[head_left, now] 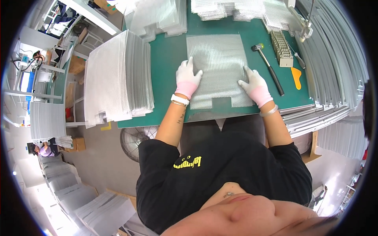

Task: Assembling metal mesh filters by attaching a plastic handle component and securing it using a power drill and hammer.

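A silvery mesh sheet [216, 72] with a notch in its near edge lies flat on the green table mat. Over its left edge rests my left hand [188, 76], in a white glove with a pink cuff, fingers outstretched and thumb on the mesh. My right hand [254, 84], gloved the same way, lies at the right edge with its fingers apart. Neither hand is closed around anything. To the right of the sheet lies a hammer [269, 70] with a black handle.
A tall stack of mesh sheets [118, 78] stands on the left; more stacks [228, 10] line the far side. A row of small metal parts [280, 47], an orange scraper [296, 78] and a screwdriver [300, 61] lie right. Long metal strips [327, 67] border the right edge.
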The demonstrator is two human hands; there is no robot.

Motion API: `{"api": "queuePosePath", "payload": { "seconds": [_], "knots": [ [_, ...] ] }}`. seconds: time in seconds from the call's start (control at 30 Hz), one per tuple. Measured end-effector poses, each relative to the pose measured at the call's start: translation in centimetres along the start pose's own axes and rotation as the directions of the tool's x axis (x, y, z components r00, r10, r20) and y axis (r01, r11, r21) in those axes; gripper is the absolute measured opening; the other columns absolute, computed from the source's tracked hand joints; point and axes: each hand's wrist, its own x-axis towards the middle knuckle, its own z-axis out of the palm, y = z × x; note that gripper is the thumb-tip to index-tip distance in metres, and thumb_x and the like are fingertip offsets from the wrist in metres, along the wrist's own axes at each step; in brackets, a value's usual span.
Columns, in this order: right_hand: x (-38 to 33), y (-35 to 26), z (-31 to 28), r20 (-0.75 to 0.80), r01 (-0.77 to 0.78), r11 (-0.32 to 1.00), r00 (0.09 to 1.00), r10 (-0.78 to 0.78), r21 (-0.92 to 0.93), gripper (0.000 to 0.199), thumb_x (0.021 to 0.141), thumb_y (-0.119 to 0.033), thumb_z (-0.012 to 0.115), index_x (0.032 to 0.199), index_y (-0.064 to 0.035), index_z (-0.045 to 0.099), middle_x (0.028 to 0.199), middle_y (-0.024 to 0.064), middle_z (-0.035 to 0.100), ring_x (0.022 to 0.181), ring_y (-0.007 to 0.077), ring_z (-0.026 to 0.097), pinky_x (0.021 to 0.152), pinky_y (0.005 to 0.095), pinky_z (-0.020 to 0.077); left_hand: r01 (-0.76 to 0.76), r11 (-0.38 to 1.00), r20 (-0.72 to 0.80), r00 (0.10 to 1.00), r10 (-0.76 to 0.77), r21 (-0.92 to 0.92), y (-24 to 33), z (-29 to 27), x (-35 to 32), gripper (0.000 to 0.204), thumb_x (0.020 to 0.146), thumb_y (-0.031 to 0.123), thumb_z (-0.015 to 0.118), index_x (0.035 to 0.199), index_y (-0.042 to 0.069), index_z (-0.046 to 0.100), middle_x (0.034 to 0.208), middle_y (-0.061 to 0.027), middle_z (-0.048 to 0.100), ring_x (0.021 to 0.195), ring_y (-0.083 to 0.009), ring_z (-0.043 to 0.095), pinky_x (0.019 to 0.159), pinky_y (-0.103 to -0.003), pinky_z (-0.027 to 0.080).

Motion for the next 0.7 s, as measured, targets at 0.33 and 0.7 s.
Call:
{"api": "queuePosePath", "payload": {
  "seconds": [0.33,0.7],
  "knots": [
    [4.4,-1.2,-6.7,0.026,0.120,0.965,0.993,-0.117,-0.235,0.039,0.090,-0.042,0.066,0.110,-0.0088,0.072,0.107,0.0180,0.070,0.104,0.0362,0.066,0.091,0.0431,0.0532,0.029,0.987,0.141,0.989,-0.051,0.158,0.9,-2.9,0.9,0.068,0.084,0.041,0.074,0.146,0.020,0.054,0.149,-0.0191,0.045,0.138,-0.0426,0.041,0.114,-0.054,0.034],
    [28.5,-3.2,-14.6,-0.279,-0.223,0.937,0.949,0.145,-0.269,0.068,0.089,-0.051,0.069,0.129,0.0028,0.062,0.119,0.0230,0.068,0.110,0.0382,0.066,0.098,0.0452,0.0510,-0.039,0.960,0.277,0.960,-0.041,0.278,2.5,-3.4,-0.3,0.069,0.085,0.047,0.070,0.148,0.023,0.051,0.160,-0.0169,0.033,0.149,-0.0433,0.026,0.122,-0.062,0.011]
  ]
}}
